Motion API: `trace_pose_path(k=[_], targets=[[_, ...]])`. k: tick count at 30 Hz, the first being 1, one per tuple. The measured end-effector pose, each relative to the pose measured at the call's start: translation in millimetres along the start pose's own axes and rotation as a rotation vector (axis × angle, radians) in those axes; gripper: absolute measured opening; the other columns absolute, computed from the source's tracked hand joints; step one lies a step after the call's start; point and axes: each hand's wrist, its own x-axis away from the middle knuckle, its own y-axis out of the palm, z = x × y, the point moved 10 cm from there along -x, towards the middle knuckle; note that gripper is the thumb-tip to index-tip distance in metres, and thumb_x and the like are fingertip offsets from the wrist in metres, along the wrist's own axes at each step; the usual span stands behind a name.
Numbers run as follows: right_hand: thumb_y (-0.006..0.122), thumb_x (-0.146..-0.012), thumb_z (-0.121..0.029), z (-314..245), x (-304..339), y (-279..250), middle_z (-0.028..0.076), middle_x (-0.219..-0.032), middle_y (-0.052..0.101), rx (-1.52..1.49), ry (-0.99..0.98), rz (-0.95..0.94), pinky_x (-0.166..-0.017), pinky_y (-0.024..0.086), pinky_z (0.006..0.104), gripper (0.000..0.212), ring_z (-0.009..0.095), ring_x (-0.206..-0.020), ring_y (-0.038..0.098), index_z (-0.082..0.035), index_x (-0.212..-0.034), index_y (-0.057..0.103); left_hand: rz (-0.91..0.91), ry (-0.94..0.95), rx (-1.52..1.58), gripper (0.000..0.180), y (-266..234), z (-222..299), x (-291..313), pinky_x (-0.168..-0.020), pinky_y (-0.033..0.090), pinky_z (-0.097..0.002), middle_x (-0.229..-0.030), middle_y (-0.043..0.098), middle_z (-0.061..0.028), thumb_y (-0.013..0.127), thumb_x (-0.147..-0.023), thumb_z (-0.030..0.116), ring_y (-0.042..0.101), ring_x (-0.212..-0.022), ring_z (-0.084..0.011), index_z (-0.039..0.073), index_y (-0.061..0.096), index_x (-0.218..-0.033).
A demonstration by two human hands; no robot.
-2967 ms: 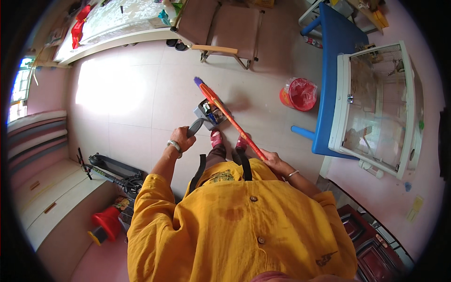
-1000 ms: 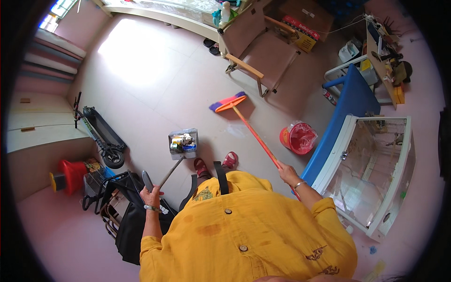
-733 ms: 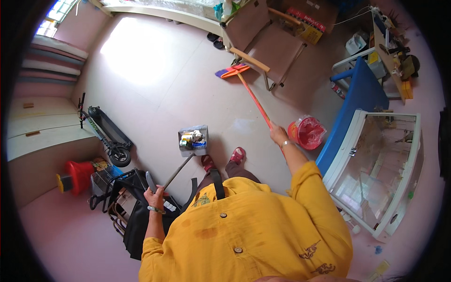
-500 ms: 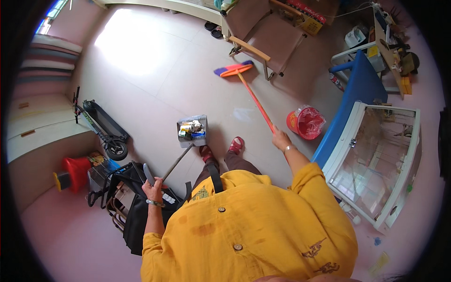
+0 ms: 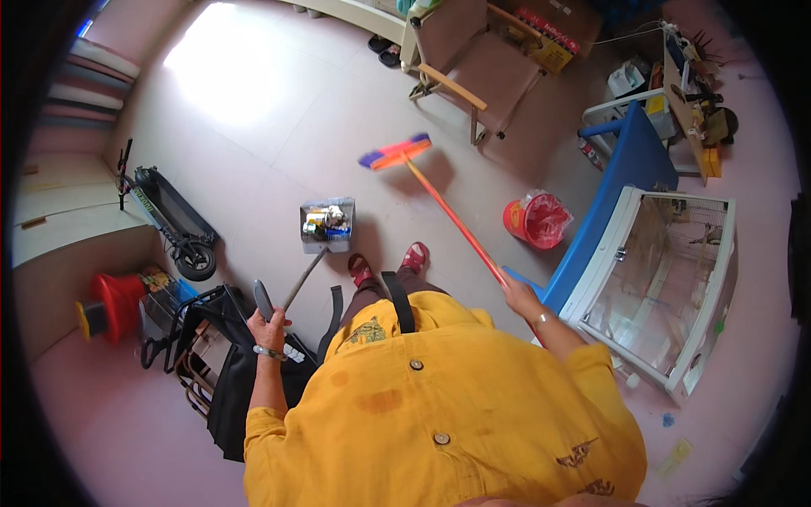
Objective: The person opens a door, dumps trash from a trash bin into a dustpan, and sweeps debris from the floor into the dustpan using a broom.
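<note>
My right hand (image 5: pixel 525 302) is wrapped round the orange-red pole of a broom (image 5: pixel 456 221). Its orange head with purple bristles is out ahead of my feet, beyond the dustpan, and a separate shadow on the floor suggests it is lifted. My left hand (image 5: pixel 268 329) is closed on the dark stick handle of a long-handled dustpan (image 5: pixel 340 246). This grey, box-shaped pan stands on the floor just in front of my red shoes. Mixed litter (image 5: pixel 328 223) lies in it, with white, yellow and blue pieces.
At the right stand a red bin (image 5: pixel 525 221) with a plastic liner, a blue panel (image 5: pixel 610 182) and a white clear-sided cabinet (image 5: pixel 650 279). A folding chair (image 5: pixel 456 51) is ahead. On the left are a scooter (image 5: pixel 173 215), a red stool-like object (image 5: pixel 118 306) and a black folded cart (image 5: pixel 232 397).
The broom head has swung left and slightly nearer, while my right hand has moved a little right and down. My left hand still holds the dustpan. The whole view has shifted slightly.
</note>
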Motion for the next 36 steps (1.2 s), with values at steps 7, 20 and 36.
trace_pose_path(k=[7,20,36], targets=[[0.044,-0.087,-0.020,-88.5,-136.7,-11.1,0.023,-0.105,0.058,0.096,0.169,-0.152,-0.085,0.043,0.0482,0.048,0.041,-0.098,0.054,-0.020,-0.134,0.036,-0.022,0.046,0.011,0.011,-10.1,1.5,-1.0,-0.045,0.048,-0.0239,-0.060,0.055,-0.0006,0.060,-0.074,0.012,0.058,-0.048,-0.0123,0.001,0.060,-0.076],[0.046,-0.087,-0.019,-6.2,52.3,-39.0,0.023,-0.100,0.060,0.347,0.270,-0.320,-0.080,0.045,0.0463,0.049,0.040,-0.091,0.058,-0.021,-0.135,0.036,-0.034,0.004,0.031,0.010,-37.9,-21.1,-10.5,-0.045,0.046,-0.0222,-0.059,0.055,0.0006,0.061,-0.074,0.012,0.057,-0.047,-0.0109,0.002,0.060,-0.075],[0.044,-0.087,-0.021,-35.4,20.6,35.7,0.017,-0.103,0.061,0.388,0.208,-0.280,-0.078,0.047,0.0445,0.048,0.035,-0.096,0.059,-0.027,-0.134,0.037,-0.093,0.021,-0.083,0.011,-55.8,-8.1,-8.7,-0.040,0.042,-0.0200,-0.059,0.056,-0.0009,0.061,-0.073,0.014,0.057,-0.046,-0.0114,0.004,0.061,-0.073]])
